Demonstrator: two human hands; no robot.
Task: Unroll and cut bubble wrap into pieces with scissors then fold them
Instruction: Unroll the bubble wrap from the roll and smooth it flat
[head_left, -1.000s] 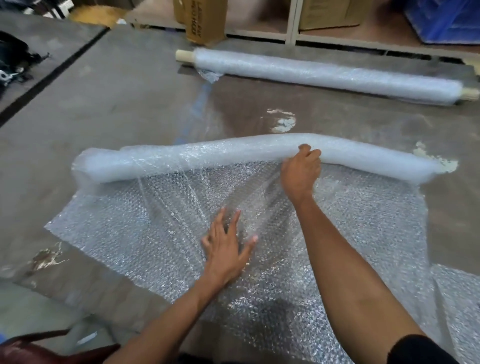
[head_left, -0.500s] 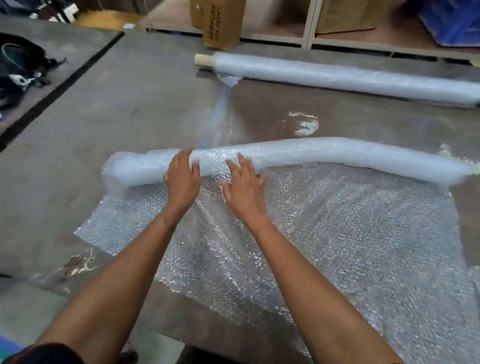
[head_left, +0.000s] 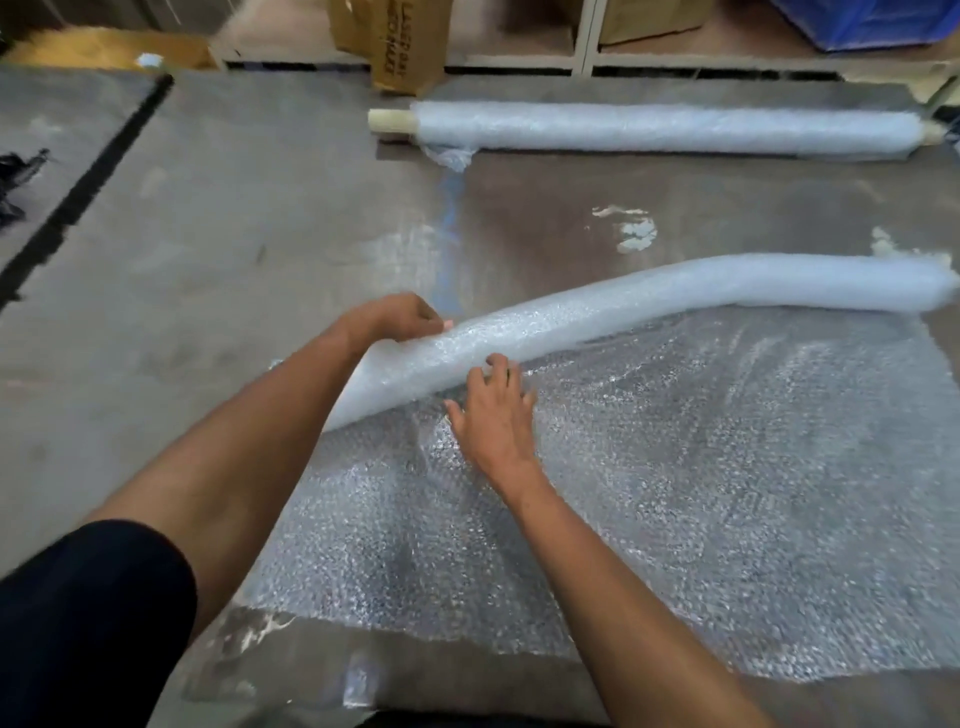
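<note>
Bubble wrap roll (head_left: 649, 299): soft, coreless cylinder, bubbly and translucent white, bent across mid-frame; its left end looks raised.
Unrolled sheet (head_left: 675, 493): pebbled, glinting film spread flat over the lower right.
Left hand (head_left: 395, 317): fingers curled around the roll's left end, gripping it.
Right hand (head_left: 493, 415): fingers spread, fingertips touching the roll's near side, nothing clasped.
Table (head_left: 234, 234): grey, scuffed, matte.
Second roll (head_left: 665, 127): straight, on a cardboard tube, upper right.

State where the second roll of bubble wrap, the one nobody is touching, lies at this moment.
In the head view the untouched roll lies across the far right of the table, beyond the roll being handled, just in front of the cardboard box.
</note>
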